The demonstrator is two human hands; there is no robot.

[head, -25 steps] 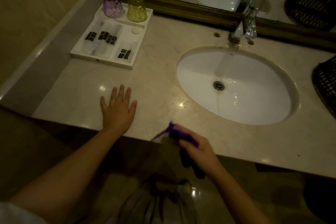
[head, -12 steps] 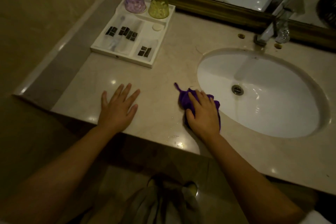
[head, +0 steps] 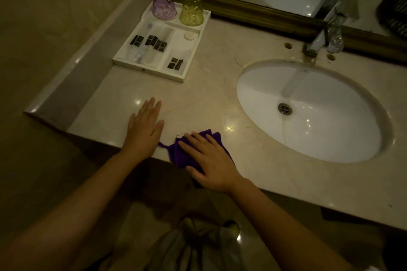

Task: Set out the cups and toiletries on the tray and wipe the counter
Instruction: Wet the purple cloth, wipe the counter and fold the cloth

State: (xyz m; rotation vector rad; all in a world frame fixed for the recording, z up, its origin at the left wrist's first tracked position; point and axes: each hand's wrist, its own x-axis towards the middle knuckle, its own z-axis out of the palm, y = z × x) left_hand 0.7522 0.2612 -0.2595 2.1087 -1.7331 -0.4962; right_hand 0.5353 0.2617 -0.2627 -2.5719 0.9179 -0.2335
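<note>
A white tray [head: 193,50] stands at the back left of the marble counter [head: 209,99]. On its far end a purple cup [head: 164,4] and a yellow-green cup [head: 192,9] stand upside down. Wrapped toiletries [head: 152,44] and a round soap [head: 189,36] lie in its compartments. My right hand [head: 209,160] presses flat on a purple cloth [head: 182,154] at the counter's front edge, left of the sink. My left hand [head: 145,127] rests flat on the counter beside it, fingers together, holding nothing.
A white oval sink [head: 308,110] fills the counter's right half, with a chrome faucet [head: 323,35] behind it. A framed mirror [head: 264,13] runs along the back. A dark basket [head: 394,11] shows at the far right. The wall ledge [head: 83,55] borders the left.
My right hand has slid the purple cloth back toward the front edge and to the left, closer to my left hand. My left hand has stayed planted, its fingers now closer together.
</note>
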